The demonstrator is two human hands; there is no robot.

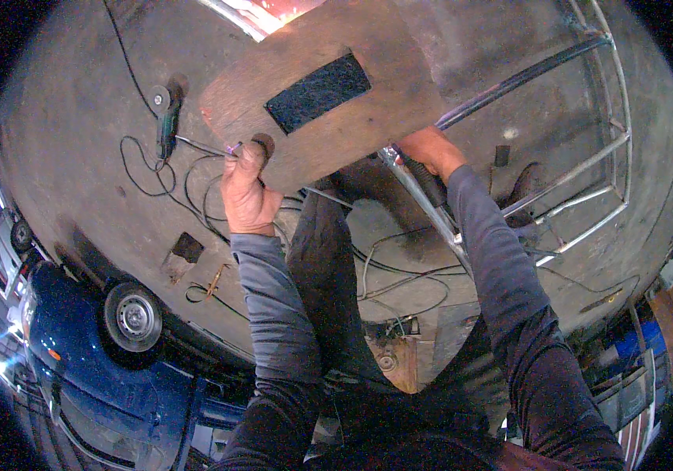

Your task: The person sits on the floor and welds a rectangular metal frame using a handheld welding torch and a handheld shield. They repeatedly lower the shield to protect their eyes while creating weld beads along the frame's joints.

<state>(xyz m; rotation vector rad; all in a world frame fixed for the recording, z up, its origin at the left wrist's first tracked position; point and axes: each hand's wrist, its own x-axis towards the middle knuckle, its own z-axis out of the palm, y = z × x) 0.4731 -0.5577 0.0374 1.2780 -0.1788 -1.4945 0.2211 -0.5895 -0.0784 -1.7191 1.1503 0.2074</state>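
A flat brown board with a dark rectangular window (318, 93), like a hand-held welding shield (230, 98), spans the upper middle. My left hand (248, 184) grips its near left edge, the thumb by a round hole. A thin rod (203, 147) sticks out beside that hand; whether I hold it is unclear. My right hand (431, 151) is closed at the board's right edge, its fingers partly hidden, around what looks like a dark ribbed handle (424, 182). Next to it runs a metal tube (419, 192) of a welded tubular frame (625, 157). Beyond the board, bright light and sparks (277, 14) show.
An angle grinder (166, 129) lies on the floor at the left, its cord trailing. Cables (203, 206) loop around my legs. A brass-coloured clamp (215, 280) lies nearer. A dark blue vehicle (93, 377) stands at lower left, its wheel (133, 318) facing me.
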